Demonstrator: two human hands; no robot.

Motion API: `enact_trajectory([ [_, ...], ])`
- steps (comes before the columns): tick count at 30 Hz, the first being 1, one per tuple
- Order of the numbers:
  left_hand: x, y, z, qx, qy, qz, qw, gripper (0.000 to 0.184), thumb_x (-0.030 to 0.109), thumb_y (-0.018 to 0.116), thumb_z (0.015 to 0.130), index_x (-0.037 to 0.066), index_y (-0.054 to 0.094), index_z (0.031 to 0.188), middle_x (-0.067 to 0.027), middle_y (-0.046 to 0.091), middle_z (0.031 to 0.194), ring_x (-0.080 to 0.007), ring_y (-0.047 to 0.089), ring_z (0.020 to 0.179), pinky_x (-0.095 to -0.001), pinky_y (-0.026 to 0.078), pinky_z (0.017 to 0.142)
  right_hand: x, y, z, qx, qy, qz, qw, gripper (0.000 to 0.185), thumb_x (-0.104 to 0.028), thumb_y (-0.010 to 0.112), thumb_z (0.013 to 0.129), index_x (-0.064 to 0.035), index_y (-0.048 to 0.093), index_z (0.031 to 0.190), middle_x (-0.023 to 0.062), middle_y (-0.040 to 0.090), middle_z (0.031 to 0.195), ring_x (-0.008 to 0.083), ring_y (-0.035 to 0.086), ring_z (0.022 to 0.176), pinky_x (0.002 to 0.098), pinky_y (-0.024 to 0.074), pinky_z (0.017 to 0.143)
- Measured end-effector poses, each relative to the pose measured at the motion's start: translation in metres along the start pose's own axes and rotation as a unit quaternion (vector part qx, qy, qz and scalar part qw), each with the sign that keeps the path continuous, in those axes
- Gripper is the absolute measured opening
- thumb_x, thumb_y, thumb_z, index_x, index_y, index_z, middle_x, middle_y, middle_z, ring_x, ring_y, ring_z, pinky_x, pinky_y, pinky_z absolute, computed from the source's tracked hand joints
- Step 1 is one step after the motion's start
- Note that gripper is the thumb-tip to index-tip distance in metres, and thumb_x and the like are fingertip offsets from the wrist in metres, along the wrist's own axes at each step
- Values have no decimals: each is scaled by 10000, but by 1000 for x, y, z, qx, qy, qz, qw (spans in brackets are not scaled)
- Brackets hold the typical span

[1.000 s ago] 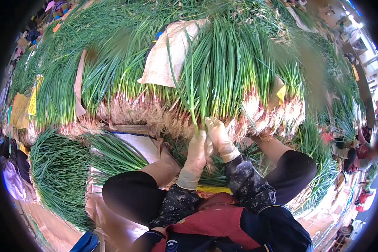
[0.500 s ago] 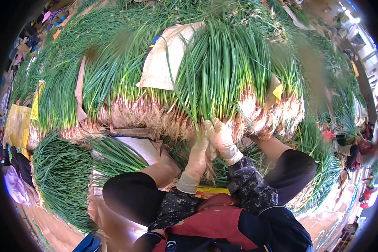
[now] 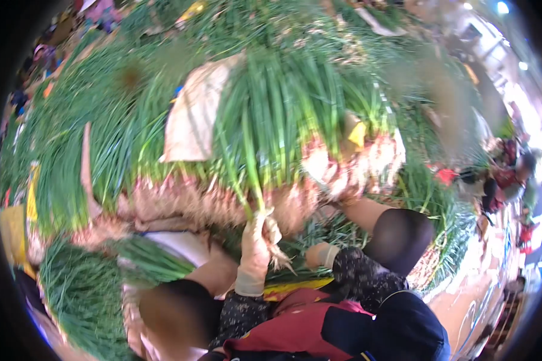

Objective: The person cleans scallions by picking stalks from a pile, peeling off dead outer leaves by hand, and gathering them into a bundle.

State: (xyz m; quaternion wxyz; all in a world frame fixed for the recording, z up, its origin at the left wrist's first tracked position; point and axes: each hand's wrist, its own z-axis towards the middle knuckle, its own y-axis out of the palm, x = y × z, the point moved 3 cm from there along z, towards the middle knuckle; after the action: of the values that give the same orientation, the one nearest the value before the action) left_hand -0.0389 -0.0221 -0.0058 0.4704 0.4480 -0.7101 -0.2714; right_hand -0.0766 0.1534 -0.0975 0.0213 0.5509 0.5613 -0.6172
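Onion row (image 3: pixel 277 120) across middle, roots on near side; cloth piece (image 3: pixel 196 111) lying on row; narrow strip (image 3: pixel 86 168) also on it, farther left; tag (image 3: pixel 357 135) toward right end; onion heap (image 3: pixel 81 295) near left; small bundle (image 3: pixel 153 256) right of heap, beside sheet (image 3: pixel 177 243); more onions (image 3: pixel 253 30) far behind row.

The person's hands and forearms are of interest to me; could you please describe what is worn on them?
The left hand and right hand wear thin, pale cream gloves with whitish cuffs. Above them come long black fabric sleeves with a small pale pattern; blur hides its exact motif.
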Motion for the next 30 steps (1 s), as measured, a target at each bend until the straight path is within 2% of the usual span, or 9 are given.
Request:
enact_trajectory([
  [4, -20, 23, -5, -35, 33, 74, 996, 310, 277, 544, 1026, 37, 561, 1221, 5, 565, 739, -90, 486, 543, -246, 409, 469, -118, -94, -17, 62, 137, 578, 802, 488, -394, 459, 1055, 6, 556, 1318, 68, 657, 1097, 127, 614, 964, 294, 499, 878],
  [6, -20, 52, -18, -21, 76, 167, 983, 304, 269, 544, 1028, 54, 547, 1242, 13, 566, 753, -79, 488, 557, -240, 419, 478, -127, -100, -8, 110, 64, 486, 865, 339, -311, 492, 1053, -57, 616, 1241, -30, 634, 889, 46, 515, 638, 220, 455, 592],
  [11, -20, 60, -10, -12, 93, 169, 981, 345, 288, 503, 1041, 37, 539, 1275, -82, 668, 869, -127, 570, 569, -261, 500, 556, -117, -193, -50, 357, 137, 485, 787, 349, -428, 546, 1004, -98, 629, 1077, 31, 658, 903, 160, 599, 757, 326, 519, 759],
  [12, -10, 57, -8, 36, 97, 150, 983, 364, 318, 506, 1040, 23, 556, 1247, -94, 682, 850, -121, 565, 527, -275, 488, 487, -107, -216, -67, 427, 169, 479, 748, 375, -468, 569, 984, -98, 631, 995, -44, 584, 754, 62, 501, 589, 238, 393, 459],
  [16, 25, 14, 6, 81, 147, 170, 971, 339, 260, 496, 1041, 37, 558, 1289, -64, 660, 737, -55, 390, 369, -206, 291, 348, -29, -317, -101, 578, 124, 301, 749, 196, -230, 526, 988, -68, 634, 1005, 2, 573, 744, 124, 495, 602, 267, 397, 517],
  [20, 30, -6, 18, 130, 87, 155, 975, 346, 125, 525, 999, 34, 541, 1333, -66, 671, 770, -57, 420, 410, -202, 309, 358, 94, -395, -80, 472, 209, -28, 856, 223, -103, 512, 946, -67, 653, 1115, 127, 666, 842, 280, 660, 774, 386, 527, 656],
  [22, 22, -22, 27, 158, 59, 112, 979, 361, 66, 526, 969, 33, 554, 1328, -70, 682, 897, -70, 464, 470, -214, 384, 422, 112, -387, -43, 487, 241, -454, 706, 176, -196, 564, 921, -82, 646, 1027, 153, 700, 849, 311, 707, 837, 442, 551, 702],
  [26, 20, -37, 37, 231, 104, 197, 947, 332, 10, 558, 933, 14, 620, 1258, -72, 689, 1038, -71, 593, 728, -213, 475, 644, -21, -238, 81, 279, 36, -389, 877, 137, -194, 558, 968, -95, 654, 964, 95, 692, 878, 213, 689, 769, 344, 545, 613],
  [30, 17, -48, 42, 205, 169, 219, 939, 335, -29, 574, 909, -28, 630, 1240, -87, 675, 1155, -126, 632, 997, -234, 481, 886, -76, -86, 155, 4, 252, -313, 916, 471, -478, 529, 950, -40, 694, 996, 139, 714, 842, 277, 708, 771, 438, 569, 722],
])
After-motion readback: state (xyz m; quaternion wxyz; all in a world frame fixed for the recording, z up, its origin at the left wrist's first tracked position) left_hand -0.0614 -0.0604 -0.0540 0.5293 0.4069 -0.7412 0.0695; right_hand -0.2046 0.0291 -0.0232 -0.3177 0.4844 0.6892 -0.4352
